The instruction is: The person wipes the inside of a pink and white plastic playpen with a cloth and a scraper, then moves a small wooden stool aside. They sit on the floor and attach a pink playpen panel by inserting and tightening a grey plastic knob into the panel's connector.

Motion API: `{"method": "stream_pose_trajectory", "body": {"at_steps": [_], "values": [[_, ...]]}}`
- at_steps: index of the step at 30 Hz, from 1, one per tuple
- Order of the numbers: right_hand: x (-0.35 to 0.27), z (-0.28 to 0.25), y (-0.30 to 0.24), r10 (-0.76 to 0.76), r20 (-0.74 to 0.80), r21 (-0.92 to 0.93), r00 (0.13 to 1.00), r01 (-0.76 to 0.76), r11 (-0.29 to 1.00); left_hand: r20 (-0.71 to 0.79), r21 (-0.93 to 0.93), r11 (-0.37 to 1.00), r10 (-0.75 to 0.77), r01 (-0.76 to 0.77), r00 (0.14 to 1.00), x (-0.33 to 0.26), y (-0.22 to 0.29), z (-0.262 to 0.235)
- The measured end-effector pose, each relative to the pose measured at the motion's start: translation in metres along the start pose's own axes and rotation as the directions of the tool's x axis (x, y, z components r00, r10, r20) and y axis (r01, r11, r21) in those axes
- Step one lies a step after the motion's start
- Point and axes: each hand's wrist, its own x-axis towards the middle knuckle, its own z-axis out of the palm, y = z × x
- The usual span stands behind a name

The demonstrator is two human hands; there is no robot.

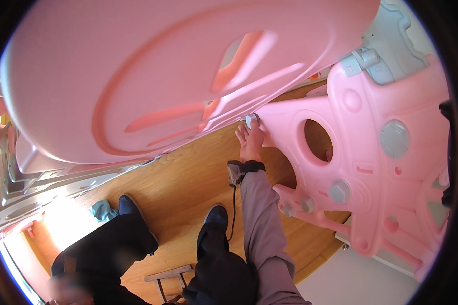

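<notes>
My right hand reaches forward, its fingertips on a grey plastic bolt at the left corner of a pink molded plastic panel. Thumb and forefinger seem to hold the bolt, while the other fingers are loosely bent. Right beside it runs the lower edge of a large pink plastic panel with an oval groove and slots. My left hand is low at the left by my knee, smeared and partly cut off, so its fingers cannot be read.
The pink side panel carries more grey bolts and a round grey cap. A grey plastic part joins it at the top. On the wood floor lie a bluish cloth and a small wooden frame. A black cable hangs from my right wrist.
</notes>
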Motion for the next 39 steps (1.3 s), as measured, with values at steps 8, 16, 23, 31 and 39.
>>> {"method": "stream_pose_trajectory", "body": {"at_steps": [8,16,23,31,39], "values": [[0.012,0.001,0.008,0.017,-0.074,0.102,0.997,-0.010,0.995,0.029,-0.010,1.000,-0.002,0.002,1.000,0.011,-0.001,-0.002],[0.007,0.003,0.008,-0.014,-0.042,0.139,0.999,0.020,0.990,0.053,-0.022,1.000,0.006,-0.005,0.999,0.017,-0.006,-0.006],[0.007,0.003,0.009,-0.023,-0.036,0.165,0.999,0.029,0.986,0.068,0.000,0.999,0.036,-0.036,0.997,0.025,-0.014,-0.014],[0.007,0.003,0.007,0.007,-0.076,0.226,0.997,0.010,0.974,0.077,-0.014,0.999,0.047,-0.047,0.996,0.031,-0.017,-0.019],[0.012,0.004,0.015,-0.047,-0.062,0.373,0.997,0.067,0.925,0.071,-0.011,0.998,0.058,-0.058,0.996,0.049,-0.012,-0.012]]}}
